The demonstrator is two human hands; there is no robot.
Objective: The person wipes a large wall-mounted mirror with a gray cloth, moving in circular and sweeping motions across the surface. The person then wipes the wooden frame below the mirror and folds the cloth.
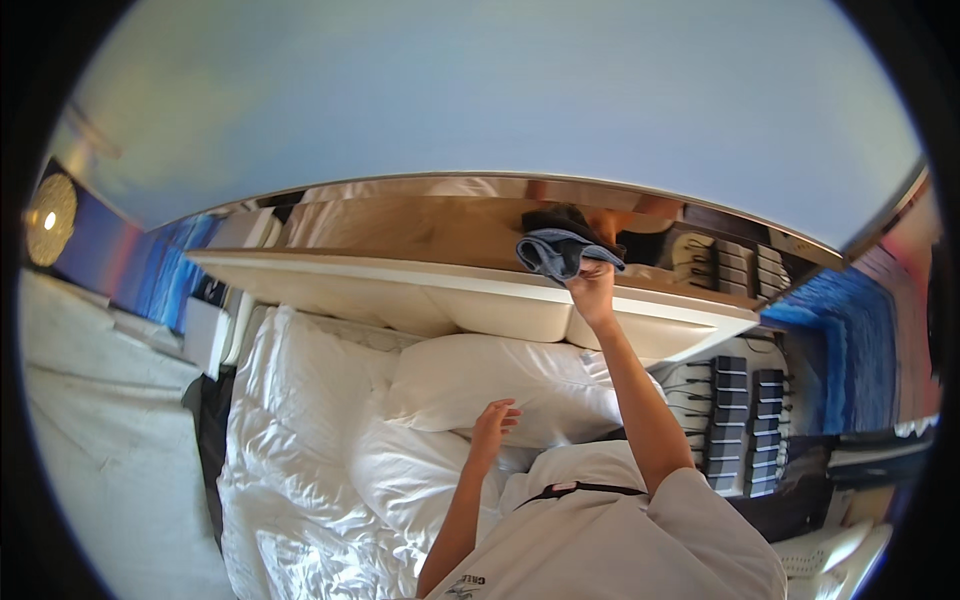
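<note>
My right hand (592, 285) is raised over the headboard and closed around a folded grey-blue cloth (548, 252). The cloth lies up against the mirrored strip (420, 222) on the wall, which shows its dark reflection. Lower down, my left hand (492, 425) hovers above the white pillows (490, 380). It holds nothing, and its fingers are slightly bent and apart.
A cream padded headboard (500, 308) with a pale top edge runs below the mirror. White rumpled bedding (300, 480) covers the bed. To the right, rows of dark devices with cables (728, 420) lie on a white surface. A white plastic chair (835, 555) stands lower right.
</note>
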